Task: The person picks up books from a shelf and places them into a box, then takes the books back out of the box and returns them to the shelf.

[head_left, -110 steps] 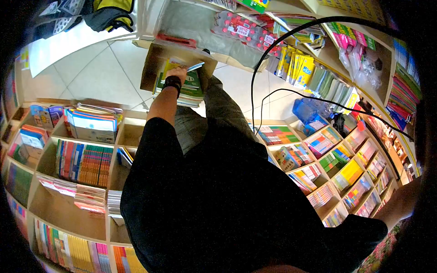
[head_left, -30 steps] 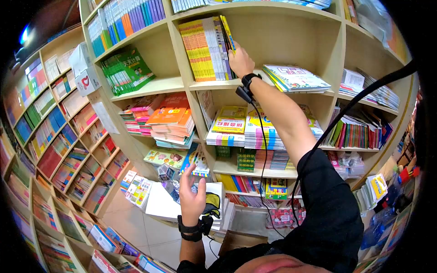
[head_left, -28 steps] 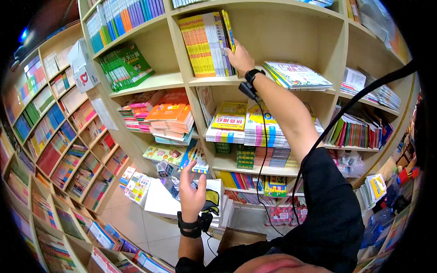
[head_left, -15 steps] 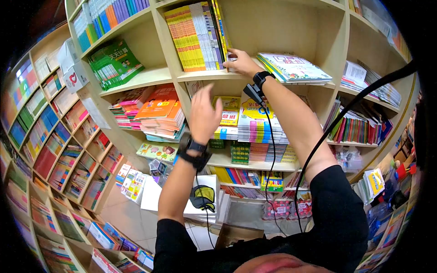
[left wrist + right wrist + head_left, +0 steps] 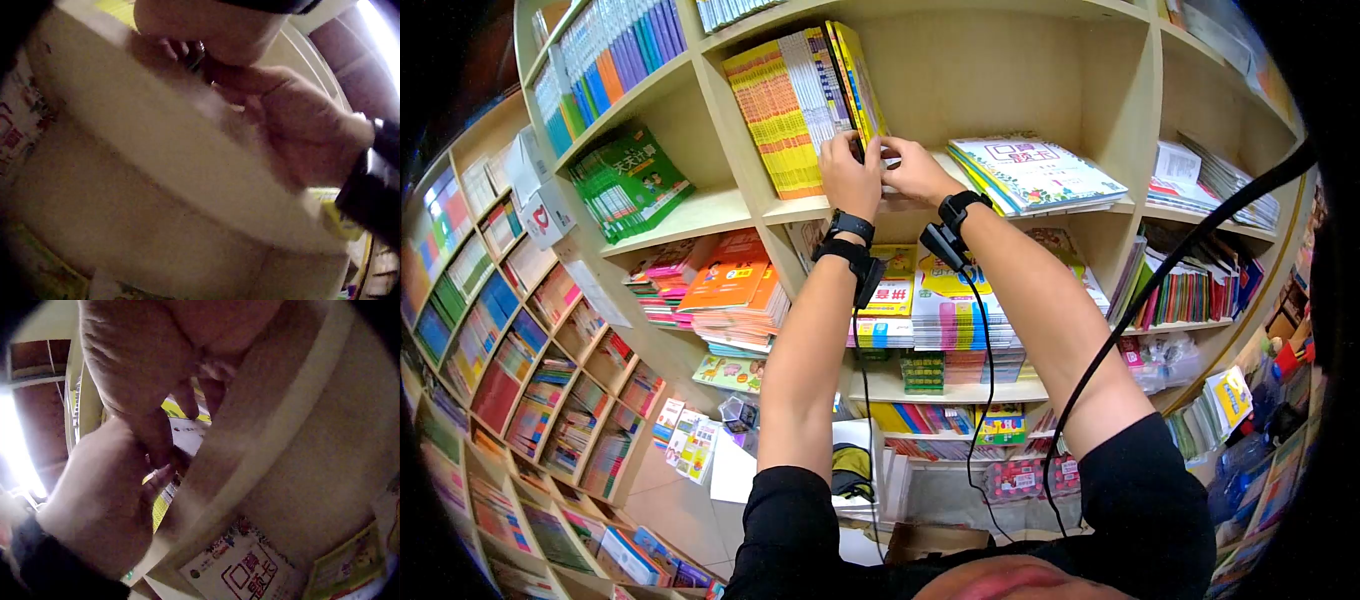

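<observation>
In the head view, a row of upright thin books (image 5: 775, 115), mostly yellow-spined with white ones beside them, fills the left of a shelf compartment. At its right end stand dark-spined books and a yellow book (image 5: 858, 75), tilted slightly. My right hand (image 5: 917, 172) pinches the lower end of the yellow book. Close beside it, my left hand (image 5: 852, 180) has its fingertips at the lower spines. In the right wrist view, a white cover (image 5: 187, 434) shows between the fingers. Whether the left fingers grip a book, I cannot tell.
Right of the hands lies a flat stack of books (image 5: 1040, 172) on the same shelf. Green books (image 5: 635, 185) lean in the compartment to the left. Orange books (image 5: 735, 280) are piled below. A black cable (image 5: 1160, 270) crosses before the right arm.
The left hand has risen from over the lower shelves to the books beside the right hand. The right hand stays at the row's right end, where the yellow book now shows more cover.
</observation>
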A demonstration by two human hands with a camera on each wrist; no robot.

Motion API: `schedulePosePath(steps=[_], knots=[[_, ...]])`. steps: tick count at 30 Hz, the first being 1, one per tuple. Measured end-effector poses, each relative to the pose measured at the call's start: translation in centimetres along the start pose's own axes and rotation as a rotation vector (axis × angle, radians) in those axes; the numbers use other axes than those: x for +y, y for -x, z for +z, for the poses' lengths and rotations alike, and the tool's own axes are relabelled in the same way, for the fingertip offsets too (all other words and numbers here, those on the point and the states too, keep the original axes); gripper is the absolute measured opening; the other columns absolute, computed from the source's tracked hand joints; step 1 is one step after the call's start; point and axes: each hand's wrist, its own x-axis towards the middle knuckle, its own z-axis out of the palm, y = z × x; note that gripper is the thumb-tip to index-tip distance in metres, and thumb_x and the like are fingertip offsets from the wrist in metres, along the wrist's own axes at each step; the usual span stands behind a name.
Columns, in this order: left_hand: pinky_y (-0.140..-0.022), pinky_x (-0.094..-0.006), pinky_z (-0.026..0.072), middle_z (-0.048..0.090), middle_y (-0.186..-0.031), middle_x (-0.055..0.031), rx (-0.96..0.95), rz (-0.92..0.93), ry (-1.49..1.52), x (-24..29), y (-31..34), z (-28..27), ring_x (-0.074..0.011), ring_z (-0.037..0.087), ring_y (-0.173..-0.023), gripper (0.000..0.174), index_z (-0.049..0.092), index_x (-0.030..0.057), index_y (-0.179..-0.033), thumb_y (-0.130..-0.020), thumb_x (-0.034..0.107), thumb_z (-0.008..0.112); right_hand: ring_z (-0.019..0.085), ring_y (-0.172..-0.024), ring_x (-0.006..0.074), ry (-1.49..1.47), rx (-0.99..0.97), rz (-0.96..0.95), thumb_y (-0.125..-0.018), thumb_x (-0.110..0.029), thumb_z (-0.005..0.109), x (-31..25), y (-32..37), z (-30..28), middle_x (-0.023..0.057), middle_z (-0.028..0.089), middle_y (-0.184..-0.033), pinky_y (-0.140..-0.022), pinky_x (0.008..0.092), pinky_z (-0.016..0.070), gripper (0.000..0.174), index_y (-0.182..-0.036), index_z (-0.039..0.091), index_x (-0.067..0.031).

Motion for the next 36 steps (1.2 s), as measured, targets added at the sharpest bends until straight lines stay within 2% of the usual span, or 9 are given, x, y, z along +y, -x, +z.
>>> schedulePosePath(steps=[5,7,11,16,26,28,31,32,36], knots=[[-0.076,-0.0385,0.0441,0.057,-0.089,-0.0138,0.078,0.041,-0.055,-0.5,0.6,0.6,-0.0298,0.055,-0.084,0.028,0.06,0.0001,-0.091,-0.083,0.026,0.066,0.061,-0.1,0.0299,0.039,0.006,-0.003,-0.072,-0.02,0.067,0.9,-0.6,0.0,0.0215,0.062,-0.11,-0.086,0.0353,0.0479,0.056,-0.122,0.054,0.0027],[-0.077,-0.04,0.0429,0.056,-0.089,-0.0135,0.05,0.027,-0.036,-0.5,0.5,0.6,-0.0316,0.053,-0.086,0.025,0.06,0.0037,-0.091,-0.083,0.027,0.064,0.062,-0.099,0.0296,0.001,0.021,0.055,-0.071,-0.019,0.067,0.3,-0.3,-0.1,0.0215,0.063,-0.11,-0.085,0.0349,0.0484,0.057,-0.121,0.054,0.003],[-0.076,-0.0397,0.0431,0.057,-0.088,-0.0139,0.091,0.038,-0.06,-0.6,0.7,0.6,-0.0314,0.054,-0.085,0.027,0.06,0.0012,-0.09,-0.085,0.027,0.063,0.062,-0.097,0.0278,-0.088,-0.018,0.143,-0.071,-0.018,0.069,0.1,-0.2,-0.4,0.0225,0.061,-0.111,-0.084,0.0343,0.0491,0.059,-0.124,0.052,0.0029],[-0.07,-0.0399,0.0445,0.057,-0.081,-0.0125,0.129,0.062,-0.081,-0.7,0.7,0.7,-0.0308,0.055,-0.077,0.025,0.059,0.0029,-0.083,-0.085,0.027,0.062,0.055,-0.111,0.025,-0.162,-0.038,0.138,-0.077,-0.021,0.069,-0.6,0.0,-0.6,0.0191,0.059,-0.117,-0.09,0.0339,0.0453,0.06,-0.127,0.049,0.005],[-0.058,-0.0429,0.0472,0.066,-0.076,-0.0147,0.013,-0.105,-0.034,-0.4,1.0,0.6,-0.0346,0.063,-0.068,0.029,0.06,0.0044,-0.088,-0.09,0.033,0.055,0.057,-0.108,0.0242,-0.191,-0.047,0.171,-0.081,-0.019,0.068,-0.4,0.3,-0.7,0.018,0.059,-0.117,-0.086,0.033,0.0477,0.056,-0.127,0.049,0.0042],[-0.058,-0.0429,0.0477,0.066,-0.076,-0.0146,0.029,-0.099,-0.045,-0.5,0.9,0.6,-0.0349,0.063,-0.068,0.028,0.061,0.0059,-0.09,-0.091,0.033,0.053,0.059,-0.104,0.0234,-0.325,-0.067,0.166,-0.082,-0.016,0.064,0.1,0.1,-0.6,0.0202,0.06,-0.114,-0.083,0.0327,0.0486,0.053,-0.128,0.047,0.0048],[-0.058,-0.0422,0.0481,0.066,-0.076,-0.0145,0.037,-0.084,-0.08,-0.5,0.9,0.7,-0.0344,0.063,-0.067,0.028,0.061,0.0061,-0.091,-0.091,0.033,0.053,0.061,-0.101,0.0239,-0.149,-0.015,0.128,-0.081,-0.011,0.059,0.8,0.0,-0.1,0.0239,0.061,-0.111,-0.082,0.0326,0.0485,0.052,-0.128,0.046,0.0058],[-0.057,-0.0417,0.0484,0.067,-0.075,-0.0136,0.035,-0.092,-0.087,-0.7,0.9,0.8,-0.0331,0.064,-0.067,0.026,0.061,0.0063,-0.091,-0.09,0.032,0.055,0.061,-0.101,0.027,-0.046,0.0,0.162,-0.079,-0.011,0.056,0.2,0.1,0.0,0.0267,0.061,-0.109,-0.084,0.0336,0.0475,0.053,-0.128,0.046,0.0064],[-0.058,-0.0408,0.0493,0.067,-0.074,-0.0127,0.024,-0.122,-0.077,-0.2,1.0,0.6,-0.0309,0.065,-0.066,0.023,0.061,0.006,-0.092,-0.087,0.028,0.058,0.059,-0.104,0.0331,0.054,0.061,0.115,-0.078,-0.018,0.059,0.6,-0.5,0.8,0.0279,0.059,-0.112,-0.089,0.0352,0.0456,0.057,-0.127,0.045,0.0082]])
